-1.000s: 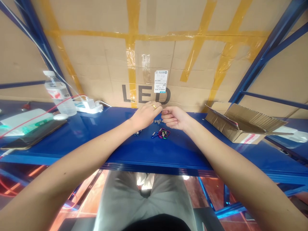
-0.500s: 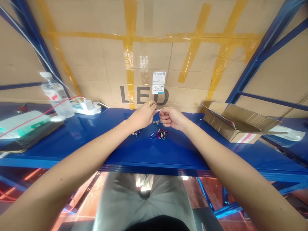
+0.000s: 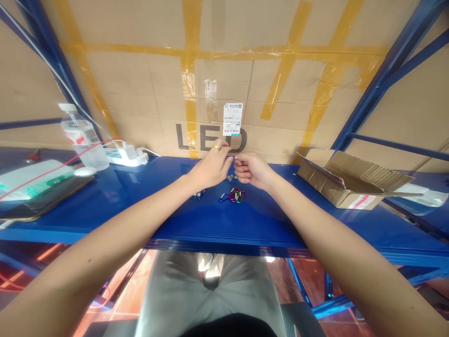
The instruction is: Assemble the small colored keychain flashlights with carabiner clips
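Note:
Above the blue tabletop point(image 3: 224, 224), my left hand point(image 3: 210, 166) and my right hand point(image 3: 254, 169) meet fingertip to fingertip. Between them is a small, shiny, bluish-purple piece point(image 3: 231, 158), mostly covered by the fingers and too small to name. Both hands are closed in a pinch on it. Just below the hands lie several coloured carabiners point(image 3: 235, 195), blue, magenta and green among them. Small silvery metal parts point(image 3: 230, 178) sit partly behind my right fingers, and more metal pieces point(image 3: 199, 194) lie beside my left forearm.
An open cardboard box point(image 3: 351, 187) stands at the right. To the left are a water bottle point(image 3: 84, 140), a white power strip point(image 3: 129, 158) with cables, and a dark flat case point(image 3: 45, 199) under a clear bag. A large taped carton point(image 3: 150, 93) rises behind the table.
My left fingers have shifted slightly, with the thumb reaching farther right. A bluish-purple piece shows between the fingertips, where a silvery, whitish one showed before. The view has moved a little.

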A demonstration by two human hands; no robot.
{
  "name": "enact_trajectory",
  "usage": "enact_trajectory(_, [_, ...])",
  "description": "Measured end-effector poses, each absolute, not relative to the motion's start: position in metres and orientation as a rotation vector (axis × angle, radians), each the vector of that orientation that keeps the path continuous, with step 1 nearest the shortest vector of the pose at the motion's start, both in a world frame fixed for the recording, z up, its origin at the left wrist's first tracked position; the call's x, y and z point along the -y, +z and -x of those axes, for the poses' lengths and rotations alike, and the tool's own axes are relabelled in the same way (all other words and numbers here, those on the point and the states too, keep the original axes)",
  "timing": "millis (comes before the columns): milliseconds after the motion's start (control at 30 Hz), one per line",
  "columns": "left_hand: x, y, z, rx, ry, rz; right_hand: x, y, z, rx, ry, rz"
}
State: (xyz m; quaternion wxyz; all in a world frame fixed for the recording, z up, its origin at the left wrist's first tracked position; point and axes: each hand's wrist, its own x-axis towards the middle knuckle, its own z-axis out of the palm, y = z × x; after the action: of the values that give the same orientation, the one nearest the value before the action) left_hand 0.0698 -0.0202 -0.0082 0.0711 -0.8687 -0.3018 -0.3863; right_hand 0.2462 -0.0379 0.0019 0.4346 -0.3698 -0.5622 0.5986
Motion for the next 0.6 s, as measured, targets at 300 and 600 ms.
enact_trajectory(300, [0.017,-0.005,-0.067,1.001,-1.013,2.584,0.040,0.000,-0.244,1.432,1.407,0.931])
enact_trajectory(600, [0.009,-0.011,-0.066,0.856,-1.043,2.577,0.038,0.001,-0.246,1.380,1.510,0.978])
